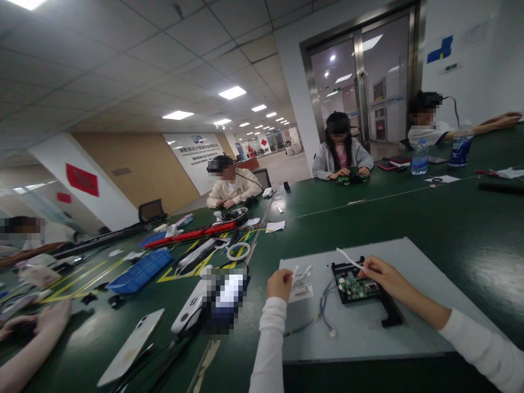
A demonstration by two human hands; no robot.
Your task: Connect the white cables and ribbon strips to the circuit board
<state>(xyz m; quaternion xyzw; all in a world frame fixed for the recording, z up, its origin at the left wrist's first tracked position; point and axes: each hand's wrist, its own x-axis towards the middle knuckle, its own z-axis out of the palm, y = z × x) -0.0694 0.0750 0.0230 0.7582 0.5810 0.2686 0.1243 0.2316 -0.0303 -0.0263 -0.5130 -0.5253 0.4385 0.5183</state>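
My left hand (279,284) is closed in a pinch at the left side of a grey panel (413,322), with a small white piece (295,273) at its fingertips. Between the fingers of my right hand (379,273) is a thin white strip (347,256), its free end pointing up and left. That hand is over a green circuit board (355,288) set in a black plastic frame (392,314); whether it touches the board I cannot tell. Grey wires (322,308) with a white connector lie left of the frame. Near my left hand is a printed white label (302,293).
Left of the panel lie a screen device (225,297), a white handheld device (190,308) and a white phone (133,344). Farther off are a blue tray (141,271), a white tape roll (238,251) and a red power strip (190,233). Several people sit around the green table.
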